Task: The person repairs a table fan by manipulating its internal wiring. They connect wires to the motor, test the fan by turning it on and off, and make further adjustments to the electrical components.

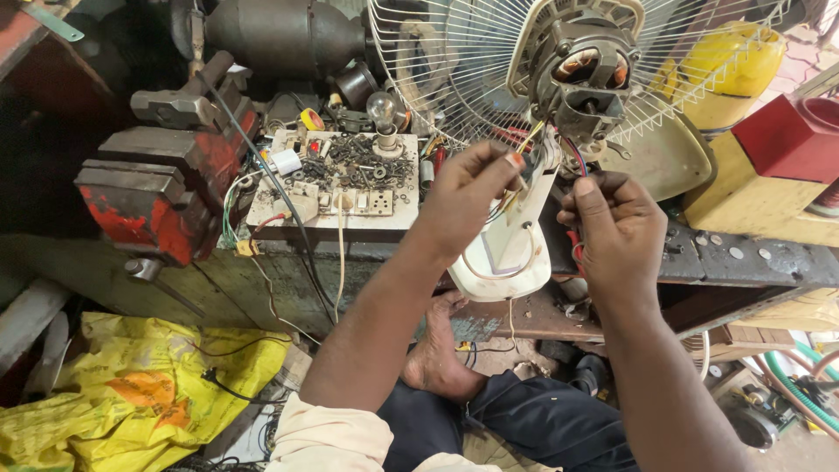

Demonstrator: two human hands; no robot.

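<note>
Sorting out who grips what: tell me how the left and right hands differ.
The left hand pinches thin wires near the white fan housing with its fingertips; the right hand curls around red wires. The left sits higher, the right lower. Both work just below the fan motor.

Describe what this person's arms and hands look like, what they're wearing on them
Both forearms are bare from elbow to wrist. The left hand and right hand wear no gloves, and no rings, watch or bracelet show. Near the bottom edge, a pale cream rolled sleeve covers the left upper arm. The right arm's sleeve is out of view.
</note>
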